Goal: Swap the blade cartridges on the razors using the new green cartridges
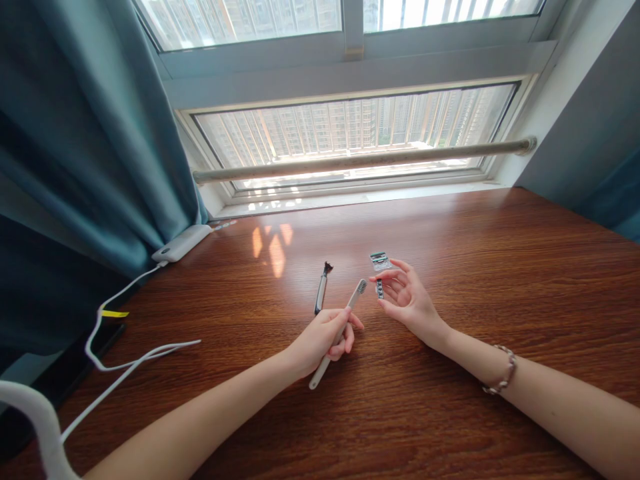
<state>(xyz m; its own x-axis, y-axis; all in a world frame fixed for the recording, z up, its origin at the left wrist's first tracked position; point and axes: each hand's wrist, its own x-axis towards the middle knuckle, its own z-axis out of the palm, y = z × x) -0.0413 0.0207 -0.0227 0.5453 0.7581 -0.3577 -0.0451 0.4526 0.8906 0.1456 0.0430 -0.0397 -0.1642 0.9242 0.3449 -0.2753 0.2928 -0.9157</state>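
A curved white tube (43, 423) fills the near left corner. The left hand (333, 340) wraps a slim off-white toothbrush (354, 300) slanting toward far right, its grey bristles (362, 287) just beside a small black-and-silver piece (379, 289) (perhaps a razor cartridge) pinched in the right hand (407, 299) above the brown wooden counter (450, 400).

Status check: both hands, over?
Left hand gripping toothbrush. Right hand pinching small dark-and-silver piece. The two not touching. Razor-like handle lying just beyond left hand.
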